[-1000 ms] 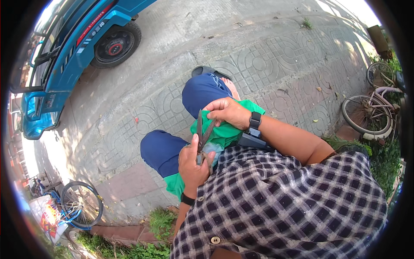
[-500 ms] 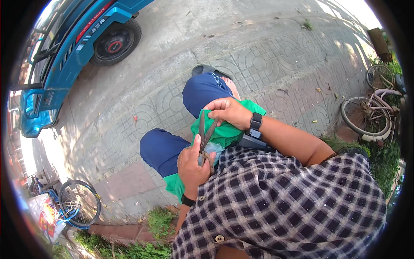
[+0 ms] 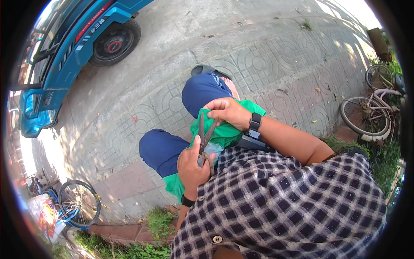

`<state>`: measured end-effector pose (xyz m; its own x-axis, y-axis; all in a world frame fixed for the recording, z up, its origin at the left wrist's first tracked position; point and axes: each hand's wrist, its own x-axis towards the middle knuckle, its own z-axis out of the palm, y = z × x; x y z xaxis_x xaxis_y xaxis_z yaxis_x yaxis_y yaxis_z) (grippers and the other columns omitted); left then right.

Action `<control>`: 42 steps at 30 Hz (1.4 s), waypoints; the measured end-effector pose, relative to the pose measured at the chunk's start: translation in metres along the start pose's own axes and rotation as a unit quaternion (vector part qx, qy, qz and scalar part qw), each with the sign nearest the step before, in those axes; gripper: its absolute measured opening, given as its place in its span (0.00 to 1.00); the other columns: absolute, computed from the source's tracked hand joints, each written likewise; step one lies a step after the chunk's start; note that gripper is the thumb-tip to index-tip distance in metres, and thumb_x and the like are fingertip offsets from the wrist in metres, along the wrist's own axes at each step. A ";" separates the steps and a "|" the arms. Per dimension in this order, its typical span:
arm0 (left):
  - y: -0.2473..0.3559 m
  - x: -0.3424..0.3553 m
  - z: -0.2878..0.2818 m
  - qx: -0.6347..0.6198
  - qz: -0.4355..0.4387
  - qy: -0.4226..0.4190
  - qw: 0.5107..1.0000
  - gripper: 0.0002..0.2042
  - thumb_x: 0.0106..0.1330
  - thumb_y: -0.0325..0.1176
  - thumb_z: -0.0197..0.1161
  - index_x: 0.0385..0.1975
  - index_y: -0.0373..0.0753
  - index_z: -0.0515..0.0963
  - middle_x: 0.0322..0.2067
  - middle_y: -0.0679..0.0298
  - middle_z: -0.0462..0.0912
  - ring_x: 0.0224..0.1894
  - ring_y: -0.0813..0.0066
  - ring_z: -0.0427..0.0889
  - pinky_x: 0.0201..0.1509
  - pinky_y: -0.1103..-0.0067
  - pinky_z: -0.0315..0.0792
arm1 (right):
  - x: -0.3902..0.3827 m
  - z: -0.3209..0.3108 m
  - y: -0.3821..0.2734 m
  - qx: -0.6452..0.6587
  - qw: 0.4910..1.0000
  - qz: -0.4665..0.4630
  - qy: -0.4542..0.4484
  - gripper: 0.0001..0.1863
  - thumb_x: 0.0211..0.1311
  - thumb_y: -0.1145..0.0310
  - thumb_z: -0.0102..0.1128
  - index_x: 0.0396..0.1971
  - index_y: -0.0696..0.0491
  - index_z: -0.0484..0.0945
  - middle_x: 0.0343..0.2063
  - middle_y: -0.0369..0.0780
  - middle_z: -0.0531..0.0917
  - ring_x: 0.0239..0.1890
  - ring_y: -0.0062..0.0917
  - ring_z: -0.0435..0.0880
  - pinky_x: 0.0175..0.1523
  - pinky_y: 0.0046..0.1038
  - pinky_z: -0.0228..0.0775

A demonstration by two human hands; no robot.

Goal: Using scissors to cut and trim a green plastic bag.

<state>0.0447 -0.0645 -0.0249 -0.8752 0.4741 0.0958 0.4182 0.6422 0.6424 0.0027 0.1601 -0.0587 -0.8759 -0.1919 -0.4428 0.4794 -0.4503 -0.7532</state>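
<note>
Fingers of my left hand (image 3: 194,167) are wrapped round the handles of a pair of dark metal scissors (image 3: 206,137). The blades point away from me and stand apart, against a green cloth (image 3: 222,134) spread over my lap. With thumb and fingers, my right hand (image 3: 228,113) pinches the cloth's upper edge close to the blade tips. Part of the cloth under the hand is hidden. A pale, see-through patch (image 3: 213,148) shows beside the scissor handles. Under the cloth are my knees in dark blue trousers (image 3: 161,151).
A blue three-wheeled vehicle (image 3: 64,64) stands at the far left on the pavement. One bicycle (image 3: 79,203) is at the lower left, and a pinkish bicycle (image 3: 366,114) is at the right. Patterned paving (image 3: 267,64) lies ahead of my feet; grass (image 3: 160,222) grows below left.
</note>
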 end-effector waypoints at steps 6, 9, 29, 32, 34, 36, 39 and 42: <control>0.002 0.002 0.000 -0.021 0.000 0.007 1.000 0.33 0.48 0.33 0.74 0.57 0.38 0.71 0.30 0.60 0.77 0.31 0.66 0.75 0.36 0.76 0.70 | 0.000 -0.003 0.001 -0.010 1.000 0.010 -0.011 0.13 0.60 0.74 0.58 0.45 0.59 0.78 0.36 0.35 0.83 0.31 0.14 0.79 0.35 0.17 0.73; 0.004 0.004 0.000 -0.109 0.004 0.085 0.990 0.33 0.49 0.31 0.73 0.59 0.37 0.70 0.32 0.61 0.77 0.31 0.71 0.74 0.35 0.80 0.69 | -0.002 -0.003 0.001 -0.039 0.999 0.012 -0.021 0.11 0.61 0.74 0.58 0.44 0.57 0.79 0.36 0.34 0.83 0.30 0.13 0.79 0.34 0.17 0.72; -0.002 -0.004 0.001 -0.028 -0.019 -0.001 0.999 0.34 0.47 0.31 0.74 0.59 0.41 0.71 0.31 0.60 0.78 0.30 0.68 0.75 0.35 0.77 0.70 | 0.001 -0.003 0.005 -0.040 0.999 -0.007 -0.025 0.11 0.62 0.73 0.56 0.44 0.54 0.78 0.38 0.32 0.82 0.35 0.12 0.79 0.36 0.17 0.72; -0.001 -0.004 0.001 -0.027 -0.019 -0.006 0.999 0.34 0.47 0.31 0.74 0.59 0.41 0.71 0.31 0.60 0.78 0.30 0.68 0.75 0.35 0.77 0.70 | 0.001 -0.001 0.005 -0.021 1.000 -0.010 -0.008 0.12 0.60 0.76 0.56 0.44 0.57 0.78 0.34 0.33 0.82 0.27 0.13 0.77 0.33 0.16 0.72; -0.002 -0.003 0.001 -0.027 -0.022 -0.007 0.999 0.34 0.47 0.32 0.74 0.59 0.41 0.71 0.31 0.60 0.78 0.30 0.68 0.75 0.34 0.77 0.70 | 0.001 0.000 0.005 -0.031 0.999 -0.008 -0.006 0.12 0.60 0.76 0.57 0.44 0.57 0.79 0.34 0.33 0.82 0.27 0.12 0.77 0.33 0.16 0.72; -0.003 -0.003 0.001 -0.028 -0.015 -0.004 0.999 0.34 0.47 0.31 0.74 0.59 0.40 0.71 0.31 0.60 0.78 0.30 0.68 0.75 0.34 0.77 0.70 | 0.001 0.000 0.004 -0.041 0.999 -0.005 -0.005 0.12 0.60 0.76 0.57 0.44 0.57 0.79 0.34 0.33 0.83 0.27 0.12 0.77 0.33 0.16 0.72; -0.003 -0.003 0.002 -0.027 -0.010 0.000 1.000 0.34 0.46 0.31 0.74 0.59 0.40 0.71 0.31 0.61 0.78 0.30 0.68 0.75 0.34 0.77 0.70 | 0.001 -0.002 0.003 -0.060 0.998 0.006 -0.013 0.10 0.61 0.74 0.57 0.43 0.55 0.79 0.37 0.32 0.83 0.35 0.13 0.79 0.36 0.17 0.72; -0.002 -0.002 0.003 -0.037 -0.003 0.017 0.999 0.34 0.46 0.29 0.74 0.59 0.40 0.71 0.31 0.61 0.77 0.29 0.70 0.74 0.33 0.78 0.69 | 0.000 -0.004 0.004 -0.045 0.999 0.005 -0.004 0.10 0.61 0.74 0.57 0.43 0.55 0.80 0.35 0.32 0.83 0.32 0.13 0.78 0.35 0.17 0.72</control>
<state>0.0468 -0.0647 -0.0289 -0.8858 0.4494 0.1160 0.3946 0.5975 0.6980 0.0047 0.1617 -0.0636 -0.8708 -0.2039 -0.4474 0.4917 -0.3671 -0.7896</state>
